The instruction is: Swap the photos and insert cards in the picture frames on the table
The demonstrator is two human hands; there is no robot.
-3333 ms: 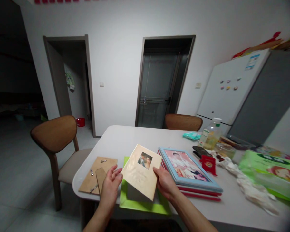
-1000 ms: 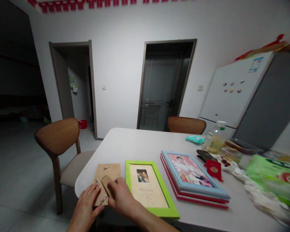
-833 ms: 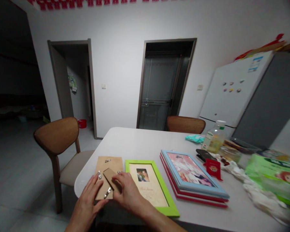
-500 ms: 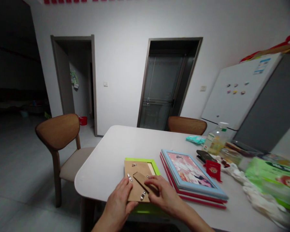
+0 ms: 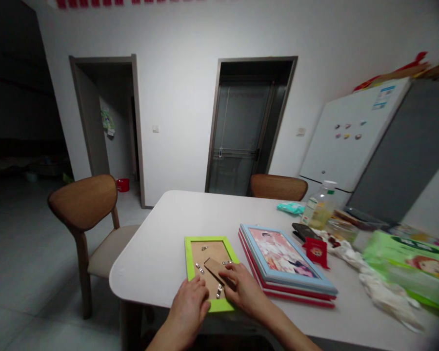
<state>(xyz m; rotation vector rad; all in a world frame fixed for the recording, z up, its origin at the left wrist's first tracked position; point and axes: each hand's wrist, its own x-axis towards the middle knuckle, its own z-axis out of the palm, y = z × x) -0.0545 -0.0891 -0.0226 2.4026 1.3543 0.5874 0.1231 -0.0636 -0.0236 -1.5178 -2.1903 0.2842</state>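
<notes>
A lime-green picture frame (image 5: 189, 258) lies face down at the table's front edge. Its brown backing board (image 5: 201, 249) sits inside the border, with several small metal clips and a fold-out stand (image 5: 214, 267) on it. My left hand (image 5: 190, 302) rests on the frame's lower left corner, fingers slightly bent and loosely apart. Over the board's right side, my right hand (image 5: 243, 287) has thumb and fingertips closed around the wide end of the stand. The fingers partly cover the lower right of the frame.
To the right is a stack of picture frames, a light blue one (image 5: 258, 253) on top of red ones (image 5: 303, 298). Beyond are a phone-like black object (image 5: 303, 232), a red packet (image 5: 316, 251), a bottle (image 5: 318, 207) and a green tissue pack (image 5: 406, 263). Chairs (image 5: 84, 202) stand around the table.
The backing board, earlier offset to the left over the frame's border, now lies within it, with the green left edge showing. My left hand has shifted slightly down and right, its fingers more bent.
</notes>
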